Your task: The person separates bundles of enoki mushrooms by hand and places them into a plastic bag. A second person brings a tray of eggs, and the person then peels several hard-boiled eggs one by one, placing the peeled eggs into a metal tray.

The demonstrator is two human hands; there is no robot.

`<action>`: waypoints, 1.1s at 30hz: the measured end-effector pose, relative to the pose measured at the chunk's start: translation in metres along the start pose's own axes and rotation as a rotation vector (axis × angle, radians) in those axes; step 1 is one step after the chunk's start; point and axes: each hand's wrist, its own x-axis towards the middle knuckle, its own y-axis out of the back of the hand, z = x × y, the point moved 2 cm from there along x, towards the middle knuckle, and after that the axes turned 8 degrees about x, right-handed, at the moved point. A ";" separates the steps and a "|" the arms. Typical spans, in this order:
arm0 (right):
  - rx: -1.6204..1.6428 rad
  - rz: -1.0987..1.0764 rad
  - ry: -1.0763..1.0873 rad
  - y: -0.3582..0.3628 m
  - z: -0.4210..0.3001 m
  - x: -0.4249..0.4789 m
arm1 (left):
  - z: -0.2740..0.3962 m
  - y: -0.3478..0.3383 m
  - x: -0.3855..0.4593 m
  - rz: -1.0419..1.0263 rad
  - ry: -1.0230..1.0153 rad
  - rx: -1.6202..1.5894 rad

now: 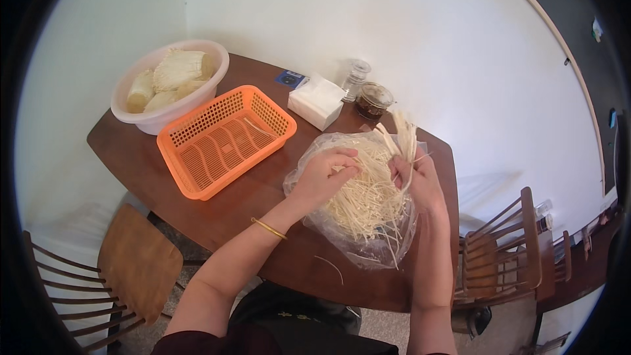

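My right hand [419,182] grips a small bunch of enoki mushrooms [406,133], its stems pointing up and away from me. Below and between my hands, a loose pile of separated enoki strands [372,202] lies on a clear plastic bag [362,254] spread over the table. My left hand [328,172] hovers at the pile's left side with curled fingers, thumb close to the forefinger. Whether a thin strand is pinched there cannot be made out. A gold bangle [268,228] circles my left wrist.
An orange plastic basket [227,177] holds a stray strand. Behind it, a white basin [170,121] contains several enoki bundles. A tissue pack [315,101], glass jar [356,79] and jar of dark contents [373,101] stand by the wall. Wooden chairs flank the brown table [246,227].
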 end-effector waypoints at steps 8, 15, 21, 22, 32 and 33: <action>-0.703 0.039 0.249 -0.001 0.051 -0.002 | 0.014 0.003 -0.003 0.369 -0.393 0.409; -1.130 0.180 0.440 -0.024 0.057 0.004 | 0.001 0.015 -0.001 0.283 -0.092 0.810; -1.169 -0.043 0.636 -0.094 0.093 0.013 | 0.037 0.016 0.036 0.232 -0.031 0.608; -1.154 -0.060 0.622 -0.097 0.093 0.013 | 0.040 0.018 0.038 0.223 -0.028 0.621; -0.688 0.062 1.046 -0.059 0.039 0.032 | 0.061 0.040 -0.021 0.302 -0.379 0.529; -0.738 0.037 0.953 -0.058 0.047 0.042 | 0.066 0.033 -0.029 0.283 -0.360 0.481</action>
